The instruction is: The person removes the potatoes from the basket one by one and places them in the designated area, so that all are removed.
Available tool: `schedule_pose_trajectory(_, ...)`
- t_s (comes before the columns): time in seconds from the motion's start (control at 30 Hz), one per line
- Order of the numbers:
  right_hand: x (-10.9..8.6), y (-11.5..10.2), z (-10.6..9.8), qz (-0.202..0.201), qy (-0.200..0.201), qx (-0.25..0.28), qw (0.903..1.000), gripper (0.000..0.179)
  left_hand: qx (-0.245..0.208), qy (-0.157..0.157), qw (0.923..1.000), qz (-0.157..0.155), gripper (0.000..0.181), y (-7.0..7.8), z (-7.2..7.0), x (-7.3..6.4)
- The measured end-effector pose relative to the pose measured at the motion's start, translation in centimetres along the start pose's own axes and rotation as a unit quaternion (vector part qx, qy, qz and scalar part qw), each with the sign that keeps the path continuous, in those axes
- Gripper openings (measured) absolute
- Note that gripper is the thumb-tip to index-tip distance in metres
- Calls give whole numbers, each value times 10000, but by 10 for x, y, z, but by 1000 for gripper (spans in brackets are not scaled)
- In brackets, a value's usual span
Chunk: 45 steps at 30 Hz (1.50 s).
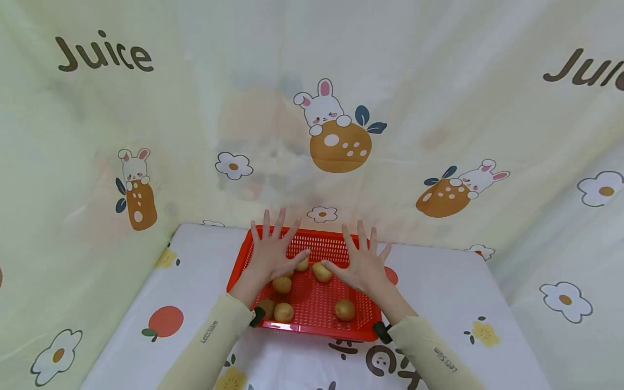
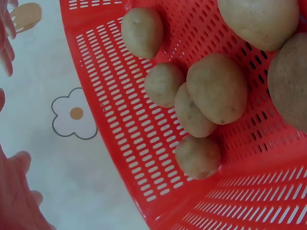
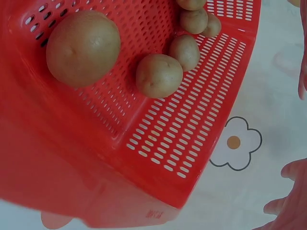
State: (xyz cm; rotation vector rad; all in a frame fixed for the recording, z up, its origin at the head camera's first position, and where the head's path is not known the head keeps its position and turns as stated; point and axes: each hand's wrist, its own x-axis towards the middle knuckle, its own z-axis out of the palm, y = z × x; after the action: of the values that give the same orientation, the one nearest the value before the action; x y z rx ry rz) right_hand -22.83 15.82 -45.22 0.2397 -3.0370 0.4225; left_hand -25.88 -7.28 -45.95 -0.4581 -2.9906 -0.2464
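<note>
A red perforated plastic basket (image 1: pixel 312 328) with several potatoes in it stands on the table. Over its left part my left hand (image 1: pixel 274 255) is held with fingers spread, holding nothing. My right hand (image 1: pixel 363 265) is spread the same way over the right side. One potato (image 1: pixel 322 272) lies near the right thumb, and another potato (image 1: pixel 345 310) sits alone at the front right. In the left wrist view potatoes (image 2: pixel 217 88) cluster along the basket wall. A large potato (image 3: pixel 83 49) shows close up in the right wrist view.
A white patterned cloth (image 1: pixel 439 292) covers the table. Behind it hangs a pale curtain (image 1: pixel 273 65) printed with rabbits, flowers and the word "Juice"; it also rises at the left and right sides. The basket's back rim is close to the curtain.
</note>
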Motion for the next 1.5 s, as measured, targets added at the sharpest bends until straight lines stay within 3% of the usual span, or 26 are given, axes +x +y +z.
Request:
schedule_pose_trajectory(0.3, -1, 1, -3, 35, -18, 9, 10000, 105, 0, 41, 10000, 2, 85, 0, -1, 1)
schedule_pose_trajectory(0.5, -3, 2, -4, 34, 14, -4, 10000, 105, -248, 117, 9996, 71, 77, -6, -8, 2)
schedule_pose_trajectory(0.7, -4, 4, -6, -4, 17, 83, 10000, 103, -670, 209, 9974, 133, 67, -28, -14, 0)
schedule_pose_trajectory(0.93, -4, 5, -7, -1, 12, 56, 10000, 103, -685, 78, 9975, 179, 69, -55, -6, -3)
schedule_pose_trajectory(1.33, -4, -2, -5, -56, -54, 5, 10000, 102, -989, 174, 9948, 147, 70, -80, -5, -11)
schedule_pose_trajectory(1.5, -5, -3, -2, -81, -57, 42, 9999, 102, -872, 152, 9960, 131, 71, -89, -8, -16)
